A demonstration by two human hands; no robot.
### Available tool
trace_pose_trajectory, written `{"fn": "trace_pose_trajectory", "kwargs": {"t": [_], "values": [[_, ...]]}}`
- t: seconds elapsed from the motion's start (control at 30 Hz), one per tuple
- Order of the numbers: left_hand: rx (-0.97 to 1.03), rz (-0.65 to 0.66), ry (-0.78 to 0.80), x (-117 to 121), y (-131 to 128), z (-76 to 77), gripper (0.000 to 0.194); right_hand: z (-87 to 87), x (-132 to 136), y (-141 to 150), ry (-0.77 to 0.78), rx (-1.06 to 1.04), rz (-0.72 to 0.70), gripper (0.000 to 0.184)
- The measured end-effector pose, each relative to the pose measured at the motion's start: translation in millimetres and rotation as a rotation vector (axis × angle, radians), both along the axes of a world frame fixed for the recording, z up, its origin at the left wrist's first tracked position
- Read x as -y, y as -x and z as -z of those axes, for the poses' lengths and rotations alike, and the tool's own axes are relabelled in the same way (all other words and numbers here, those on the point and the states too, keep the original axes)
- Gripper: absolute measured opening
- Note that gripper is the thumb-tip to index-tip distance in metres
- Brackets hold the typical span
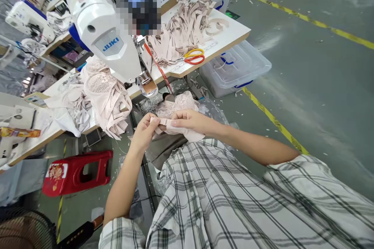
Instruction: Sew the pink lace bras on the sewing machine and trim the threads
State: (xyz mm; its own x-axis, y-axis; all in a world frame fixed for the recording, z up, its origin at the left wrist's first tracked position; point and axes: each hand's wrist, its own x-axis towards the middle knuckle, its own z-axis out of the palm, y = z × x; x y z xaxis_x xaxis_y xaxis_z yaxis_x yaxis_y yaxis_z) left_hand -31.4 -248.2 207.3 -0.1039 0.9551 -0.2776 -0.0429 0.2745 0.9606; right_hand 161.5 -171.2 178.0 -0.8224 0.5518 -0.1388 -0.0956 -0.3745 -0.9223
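Over my lap lies a pale pink lace bra (187, 102), its band stretched between my two hands. My left hand (145, 129) pinches one end of the band between thumb and fingers. A short way to the right, my right hand (189, 120) grips the same band, and a loose flap of cloth hangs below it. Ahead of the hands stands a white sewing machine (108, 35) marked JUKI, its needle area above and left of the bra. The fingers partly cover the cloth they hold.
Pink fabric strips (184, 27) cover the table (233, 33), beside red and yellow scissors (194, 57). A pile of bras (106, 93) hangs over the left table edge. A red stool (78, 173), a fan (26, 229) and a lidded plastic bin (236, 70) stand around me.
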Motion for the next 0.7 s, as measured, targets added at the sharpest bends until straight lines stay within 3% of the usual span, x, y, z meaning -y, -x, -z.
{"fn": "trace_pose_trajectory", "kwargs": {"t": [0.1, 0.37, 0.43, 0.5, 0.57, 0.63, 0.67, 0.7], "values": [[0.124, -0.028, 0.063, -17.2, 2.7, 11.0, 0.044, 5.0, -11.9, 6.0, 0.059, 0.015, 0.020, 0.034], [0.182, 0.007, 0.119, -60.1, 22.8, 27.2, 0.040, 13.3, -46.9, 18.5, 0.104, 0.095, 0.019, 0.025], [0.114, 0.021, 0.113, -66.6, 26.5, 32.3, 0.039, 19.4, -56.7, 21.8, 0.140, 0.110, 0.012, 0.025], [-0.086, -0.045, -0.005, -66.4, 23.6, 44.0, 0.039, 27.3, -66.8, 26.1, 0.228, 0.103, 0.104, 0.025], [-0.402, -0.137, -0.214, -59.0, 12.2, 67.4, 0.060, 32.2, -74.0, 31.5, 0.349, 0.070, 0.362, 0.026], [-0.716, -0.082, -0.331, -48.2, -4.7, 104.2, 0.095, 27.8, -74.4, 35.6, 0.451, 0.038, 0.598, 0.028], [-0.823, -0.018, -0.338, -43.4, -12.8, 126.0, 0.109, 21.0, -71.5, 35.7, 0.485, 0.039, 0.630, 0.029], [-0.915, 0.026, -0.299, -40.0, -18.9, 148.3, 0.110, 11.5, -67.1, 33.4, 0.508, 0.044, 0.608, 0.032]]}}
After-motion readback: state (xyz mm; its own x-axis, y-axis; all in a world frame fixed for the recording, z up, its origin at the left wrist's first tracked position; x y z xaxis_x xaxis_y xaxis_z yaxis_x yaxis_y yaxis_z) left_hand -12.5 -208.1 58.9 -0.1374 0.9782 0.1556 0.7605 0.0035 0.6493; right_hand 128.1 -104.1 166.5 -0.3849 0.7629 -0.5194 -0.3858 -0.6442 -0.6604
